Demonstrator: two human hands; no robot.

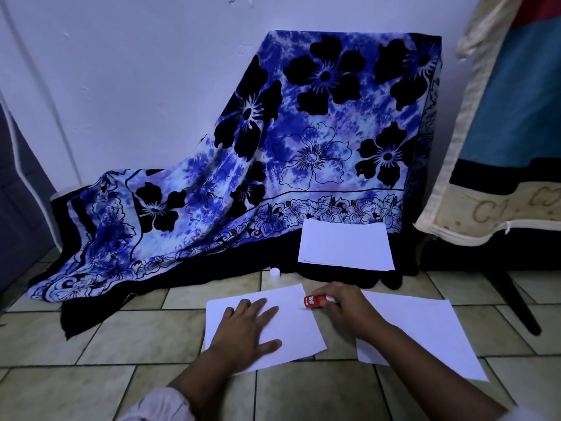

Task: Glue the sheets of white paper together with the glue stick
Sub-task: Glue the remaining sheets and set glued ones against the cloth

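Glue stick [315, 300] in right hand [346, 309], tip seemingly on sheet [296, 329] — left hand [247, 328] flat

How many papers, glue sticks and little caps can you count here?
Single white sheets: 2
Paper pile: 1
Glue stick: 1
White cap: 1
Total: 5

Blue-and-white cloth [303, 141] with black flower print, draped over boxy shape at 12 o'clock, trailing down to 9 o'clock onto floor. Pale tiled floor [76, 344], dark grout, 6 to 9 o'clock. White wall [136, 71] at 11 o'clock. Cream-edged blue and red fabric [510, 101] hanging at 2 o'clock. Dark slanted leg [516, 299] at 3 o'clock. Grey door panel [18, 177] at far 9 o'clock.
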